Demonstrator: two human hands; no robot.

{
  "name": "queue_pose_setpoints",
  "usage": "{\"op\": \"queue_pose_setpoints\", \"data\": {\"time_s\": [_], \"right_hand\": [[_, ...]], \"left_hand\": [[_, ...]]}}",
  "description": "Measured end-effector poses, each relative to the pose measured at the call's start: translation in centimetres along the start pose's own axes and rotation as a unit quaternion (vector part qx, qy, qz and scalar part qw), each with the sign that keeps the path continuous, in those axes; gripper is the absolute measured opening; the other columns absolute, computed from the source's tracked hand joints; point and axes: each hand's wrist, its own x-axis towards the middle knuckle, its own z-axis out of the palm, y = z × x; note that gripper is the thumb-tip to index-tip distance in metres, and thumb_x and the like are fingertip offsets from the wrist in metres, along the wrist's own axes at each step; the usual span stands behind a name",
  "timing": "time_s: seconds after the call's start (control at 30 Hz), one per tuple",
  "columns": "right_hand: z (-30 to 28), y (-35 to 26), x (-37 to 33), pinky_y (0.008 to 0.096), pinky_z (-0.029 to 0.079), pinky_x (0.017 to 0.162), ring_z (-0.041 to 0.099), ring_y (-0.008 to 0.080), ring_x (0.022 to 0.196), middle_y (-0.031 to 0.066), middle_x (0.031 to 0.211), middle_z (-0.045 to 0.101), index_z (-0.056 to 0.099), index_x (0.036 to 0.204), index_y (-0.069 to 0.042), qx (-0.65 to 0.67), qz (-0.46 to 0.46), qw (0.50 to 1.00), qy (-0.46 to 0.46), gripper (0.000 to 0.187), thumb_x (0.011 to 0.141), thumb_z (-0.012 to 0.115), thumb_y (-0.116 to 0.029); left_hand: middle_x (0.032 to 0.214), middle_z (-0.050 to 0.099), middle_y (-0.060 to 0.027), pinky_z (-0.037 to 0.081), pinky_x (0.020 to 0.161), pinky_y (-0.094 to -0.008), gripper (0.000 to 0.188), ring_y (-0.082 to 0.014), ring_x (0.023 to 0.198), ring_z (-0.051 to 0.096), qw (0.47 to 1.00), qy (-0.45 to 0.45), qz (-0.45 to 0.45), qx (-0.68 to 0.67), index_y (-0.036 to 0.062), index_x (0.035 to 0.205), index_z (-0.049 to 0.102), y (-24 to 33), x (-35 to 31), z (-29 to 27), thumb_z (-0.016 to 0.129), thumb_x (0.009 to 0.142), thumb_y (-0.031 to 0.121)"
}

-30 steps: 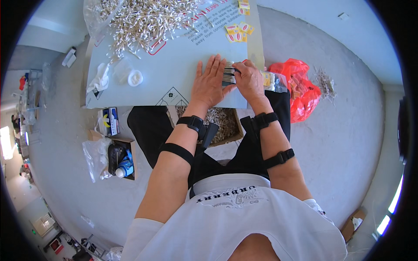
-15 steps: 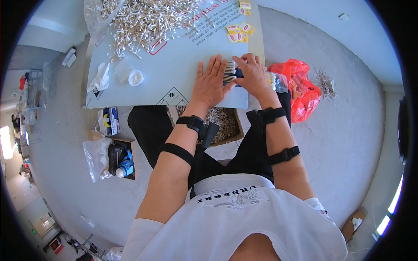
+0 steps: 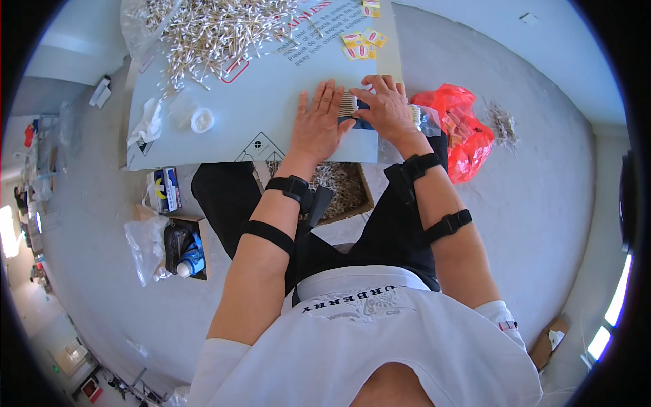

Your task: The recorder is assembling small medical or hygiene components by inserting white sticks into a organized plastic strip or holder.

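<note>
A neat row of cotton swabs (image 3: pixel 348 104) lies side by side on a small dark piece (image 3: pixel 363 123) at the table's front right. My left hand (image 3: pixel 316 125) rests flat on the tabletop, fingers stretched out, its fingertips and thumb along the left side of the row. From the right, my right hand (image 3: pixel 390 114) arches over the dark piece with bent, parted fingers and its thumb toward the swabs. Part of the row and the dark piece is hidden under both hands. Another bunch of swabs (image 3: pixel 414 117) in clear plastic sits just right of my right hand.
A big heap of loose swabs (image 3: pixel 217 37) covers the table's far left. Small yellow packets (image 3: pixel 359 46) lie far right. A round white tub (image 3: pixel 202 120) and crumpled white tissue (image 3: pixel 146 123) are at left. A red bag (image 3: pixel 468 136) hangs beyond the right edge; a box of swabs (image 3: pixel 346 193) sits below.
The whole view has shifted slightly. My left thumb has moved up beside the swab row, and my right thumb has moved from below the swabs to near their upper right side.
</note>
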Motion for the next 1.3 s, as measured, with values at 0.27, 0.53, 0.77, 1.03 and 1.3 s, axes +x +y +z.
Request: {"op": "queue_pose_setpoints", "data": {"time_s": [0.27,0.53,0.77,1.03,1.3], "right_hand": [[1.0,5.4,-5.7,0.0578,0.016,0.114,0.024,0.0325,0.145,0.0129,0.155,0.029,0.042,0.145,-0.025,-0.040,0.114,0.985,0.120,0.053,0.096,0.051,-0.043],[2.6,5.8,-6.7,0.0583,0.013,0.115,0.021,0.0308,0.146,0.0131,0.157,0.026,0.040,0.147,-0.026,0.059,0.163,0.983,0.066,0.050,0.100,0.041,-0.045],[2.9,5.8,-6.8,0.0592,0.014,0.115,0.019,0.0316,0.147,0.0146,0.156,0.027,0.039,0.147,-0.026,0.053,0.160,0.984,0.064,0.051,0.099,0.044,-0.044],[3.2,6.1,-6.7,0.0572,0.020,0.113,0.026,0.0317,0.143,0.0146,0.149,0.036,0.043,0.144,-0.023,0.066,0.153,0.978,0.125,0.049,0.099,0.047,-0.039],[3.8,5.9,-6.7,0.0236,0.042,0.057,0.058,0.0080,0.072,0.0005,0.088,0.066,0.066,0.107,-0.008,0.719,0.394,0.522,0.237,0.033,0.093,0.065,-0.038]], "left_hand": [[0.159,0.022,-0.0098,0.009,0.120,-0.0491,0.069,-0.0241,0.148,0.018,0.999,-0.040,-0.018,-0.003,0.0114,0.152,0.024,0.2,0.2,-0.4,0.045,0.097,0.047],[0.160,0.021,-0.0100,0.010,0.120,-0.0497,0.070,-0.0248,0.148,0.018,0.998,-0.053,0.014,0.000,0.0107,0.152,0.025,2.8,0.5,-0.2,0.046,0.096,0.048],[0.160,0.021,-0.0109,0.011,0.119,-0.0499,0.071,-0.0256,0.148,0.019,0.998,-0.058,0.032,-0.019,0.0093,0.152,0.025,5.0,0.8,0.2,0.048,0.096,0.046],[0.158,0.023,-0.0166,0.013,0.119,-0.0477,0.069,-0.0293,0.147,0.019,0.993,-0.015,0.027,-0.118,0.0026,0.151,0.024,6.0,1.5,0.8,0.049,0.097,0.039],[0.153,0.029,-0.0251,0.022,0.116,-0.0395,0.062,-0.0339,0.143,0.028,0.858,0.173,-0.117,-0.469,-0.0067,0.146,0.029,7.5,3.5,2.1,0.034,0.105,0.039]]}}
